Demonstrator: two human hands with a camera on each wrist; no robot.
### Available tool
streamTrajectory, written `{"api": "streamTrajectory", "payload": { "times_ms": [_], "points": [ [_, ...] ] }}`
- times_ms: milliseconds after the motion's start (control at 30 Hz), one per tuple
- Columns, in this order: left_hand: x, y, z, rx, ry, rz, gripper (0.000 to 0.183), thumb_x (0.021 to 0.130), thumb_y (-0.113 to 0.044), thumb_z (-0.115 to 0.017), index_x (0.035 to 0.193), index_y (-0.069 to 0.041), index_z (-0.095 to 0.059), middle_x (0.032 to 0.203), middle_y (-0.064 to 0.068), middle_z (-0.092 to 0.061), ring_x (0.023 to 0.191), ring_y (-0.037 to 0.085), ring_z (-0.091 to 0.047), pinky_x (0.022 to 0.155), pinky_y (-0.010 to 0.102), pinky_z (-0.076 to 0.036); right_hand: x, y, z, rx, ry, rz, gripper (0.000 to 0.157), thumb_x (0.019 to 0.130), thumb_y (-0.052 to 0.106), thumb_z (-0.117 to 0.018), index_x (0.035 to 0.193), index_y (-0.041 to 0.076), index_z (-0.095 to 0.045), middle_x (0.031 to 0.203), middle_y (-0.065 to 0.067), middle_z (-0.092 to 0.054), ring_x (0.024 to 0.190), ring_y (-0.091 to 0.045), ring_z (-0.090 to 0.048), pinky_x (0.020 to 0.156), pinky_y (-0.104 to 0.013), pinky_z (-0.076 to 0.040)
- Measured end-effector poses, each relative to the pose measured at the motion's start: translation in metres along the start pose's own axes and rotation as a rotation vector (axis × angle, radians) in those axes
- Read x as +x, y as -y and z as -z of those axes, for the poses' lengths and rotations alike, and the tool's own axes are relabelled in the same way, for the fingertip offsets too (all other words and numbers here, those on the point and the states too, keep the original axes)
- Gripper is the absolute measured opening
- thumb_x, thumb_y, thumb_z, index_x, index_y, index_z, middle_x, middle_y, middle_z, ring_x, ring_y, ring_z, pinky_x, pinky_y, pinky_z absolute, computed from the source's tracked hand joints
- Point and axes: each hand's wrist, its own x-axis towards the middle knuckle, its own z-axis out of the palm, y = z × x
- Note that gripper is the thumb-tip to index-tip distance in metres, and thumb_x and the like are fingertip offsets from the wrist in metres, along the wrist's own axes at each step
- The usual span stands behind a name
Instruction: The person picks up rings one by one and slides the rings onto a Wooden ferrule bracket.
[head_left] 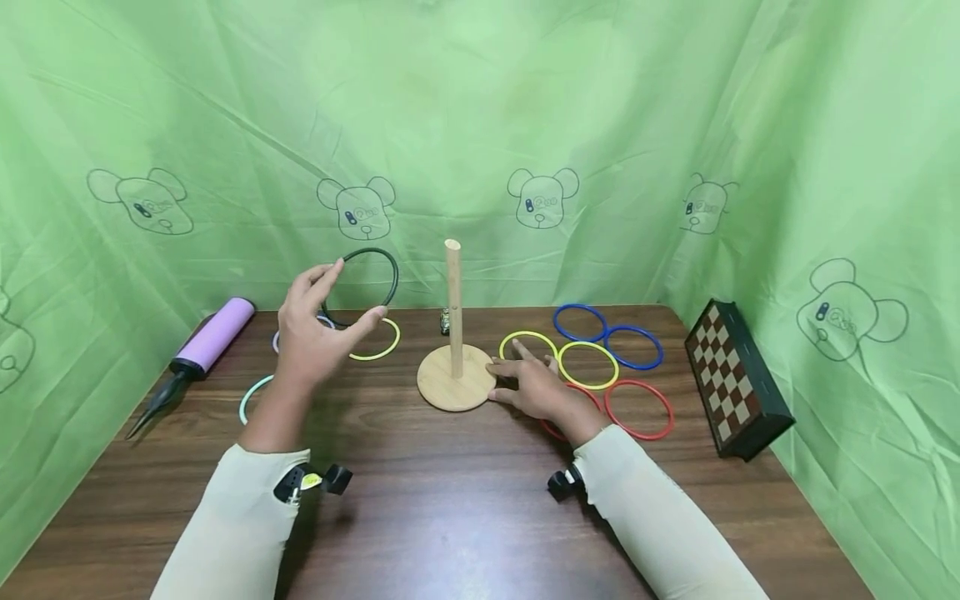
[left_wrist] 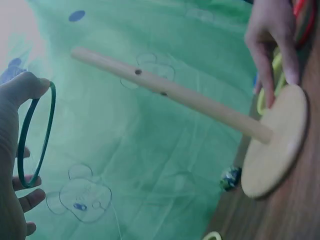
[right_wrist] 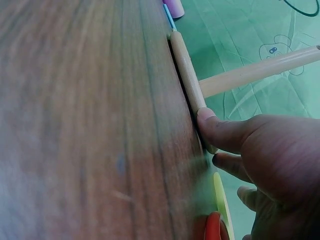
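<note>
My left hand (head_left: pixel 309 333) is raised over the table's left part, holding a dark green ring (head_left: pixel 396 277) between thumb and fingertips. In the left wrist view the ring (left_wrist: pixel 49 125) hangs in the air, apart from the wooden stand's post (left_wrist: pixel 190 102). The stand has a round base (head_left: pixel 442 390) flat on the table and one upright post (head_left: pixel 454 308). On the base's right edge, my right hand (head_left: pixel 538 385) holds the rim with thumb and index finger. Its thumb (right_wrist: pixel 220 131) shows against the rim in the right wrist view; the other fingers spread beyond.
Right of the stand lie yellow rings (head_left: pixel 588 367), blue rings (head_left: pixel 633 348) and red rings (head_left: pixel 640 410). Another yellow ring (head_left: pixel 388 340) and a light teal ring (head_left: pixel 247 400) lie at left. A purple hand pump (head_left: pixel 213 337) and a checkered board box (head_left: pixel 735 379) flank the table.
</note>
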Motion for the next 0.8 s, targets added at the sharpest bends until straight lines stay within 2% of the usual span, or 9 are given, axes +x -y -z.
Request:
{"api": "streamTrajectory", "payload": {
  "times_ms": [133, 433, 633, 800],
  "points": [
    [0.010, -0.013, -0.006, -0.048, -0.040, -0.012, 0.086, 0.076, -0.029, -0.097, 0.150, 0.000, -0.065, 0.144, 0.031, -0.064, 0.137, 0.045, -0.061, 0.119, 0.062, -0.044, -0.001, 0.001, 0.003, -0.006, -0.012, -0.006, 0.058, 0.100, 0.047, -0.078, 0.153, 0.029, -0.066, 0.163, 0.007, -0.059, 0.172, -0.032, -0.017, 0.126, -0.080, -0.014],
    [0.030, -0.035, -0.020, -0.086, -0.030, -0.055, 0.085, 0.075, -0.036, -0.096, 0.148, -0.003, -0.068, 0.143, 0.028, -0.065, 0.137, 0.041, -0.061, 0.120, 0.060, -0.044, -0.002, 0.000, 0.002, -0.006, -0.010, -0.017, 0.059, 0.100, 0.048, -0.078, 0.154, 0.028, -0.065, 0.163, 0.008, -0.058, 0.173, -0.031, -0.017, 0.127, -0.079, -0.014],
    [0.038, -0.044, -0.026, -0.093, -0.041, -0.104, 0.087, 0.072, -0.039, -0.097, 0.145, -0.002, -0.070, 0.142, 0.027, -0.067, 0.136, 0.042, -0.062, 0.118, 0.058, -0.046, -0.001, 0.001, 0.001, -0.005, -0.002, -0.014, 0.059, 0.100, 0.048, -0.078, 0.154, 0.029, -0.065, 0.164, 0.008, -0.057, 0.173, -0.030, -0.016, 0.127, -0.078, -0.014],
    [0.040, -0.047, -0.032, -0.088, -0.005, -0.126, 0.087, 0.072, -0.036, -0.097, 0.144, 0.002, -0.069, 0.141, 0.029, -0.066, 0.134, 0.043, -0.063, 0.116, 0.057, -0.048, 0.000, 0.002, -0.001, -0.011, -0.001, -0.011, 0.059, 0.100, 0.049, -0.077, 0.154, 0.030, -0.065, 0.164, 0.009, -0.056, 0.173, -0.029, -0.016, 0.127, -0.079, -0.014]
  ]
}}
